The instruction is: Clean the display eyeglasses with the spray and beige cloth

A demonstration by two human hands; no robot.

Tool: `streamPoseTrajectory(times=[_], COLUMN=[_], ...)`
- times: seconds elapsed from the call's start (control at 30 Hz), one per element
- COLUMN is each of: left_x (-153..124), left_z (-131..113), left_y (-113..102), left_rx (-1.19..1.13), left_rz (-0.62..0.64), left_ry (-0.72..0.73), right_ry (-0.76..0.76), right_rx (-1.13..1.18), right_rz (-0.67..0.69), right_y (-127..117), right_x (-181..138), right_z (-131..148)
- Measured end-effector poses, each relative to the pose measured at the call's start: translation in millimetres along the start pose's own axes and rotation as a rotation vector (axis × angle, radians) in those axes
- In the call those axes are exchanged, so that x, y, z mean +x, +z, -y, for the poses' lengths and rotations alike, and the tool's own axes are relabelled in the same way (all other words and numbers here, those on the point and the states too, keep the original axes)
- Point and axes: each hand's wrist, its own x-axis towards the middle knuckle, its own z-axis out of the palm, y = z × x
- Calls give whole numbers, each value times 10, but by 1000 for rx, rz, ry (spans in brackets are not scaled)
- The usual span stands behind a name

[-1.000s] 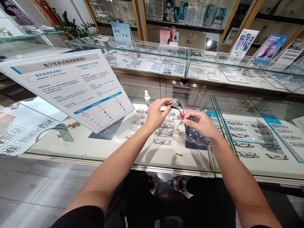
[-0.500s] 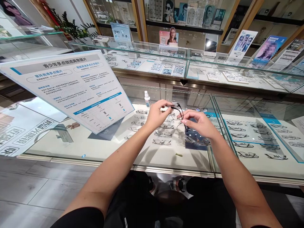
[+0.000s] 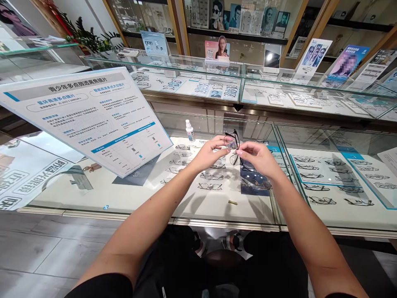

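Note:
A pair of eyeglasses [image 3: 236,137] with thin dark rims is held upright on its side above the glass counter, one lens over the other. My left hand [image 3: 208,155] pinches the upper lens, its fingers behind the lens and its thumb just below. From the other side, my right hand [image 3: 258,158] grips the frame near the middle between thumb and fingers. The dark temples stick up past the upper lens. A small white bottle [image 3: 190,131] stands on the counter beyond my left hand.
A large printed sign [image 3: 93,120] leans over the counter at left. Rows of eyeglasses [image 3: 210,186] lie inside the glass case [image 3: 192,209] under my hands. More glasses [image 3: 322,200] fill the case at right. Another display counter [image 3: 173,94] runs along the back.
The eyeglasses have turned, with the temples now pointing more upward. My left hand has shifted from the frame's upper end to the upper lens. My right hand keeps its grip.

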Motion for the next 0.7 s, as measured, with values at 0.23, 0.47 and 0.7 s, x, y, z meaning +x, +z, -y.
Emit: streamPoseTrajectory(times=[0.23,0.47,0.7], left_x=[-74,-181,-149], left_z=[-81,-186,-141], left_y=[113,262,259], left_rx=[24,40,-49], left_rz=[-276,-168,-187], left_ry=[-37,-126,-214], right_ry=[-40,-181,-262], right_rx=[-119,-476,-748], right_rz=[-158,-285,-328], right_y=[-25,146,310], right_x=[9,-39,-100], right_z=[-21,-71,-106])
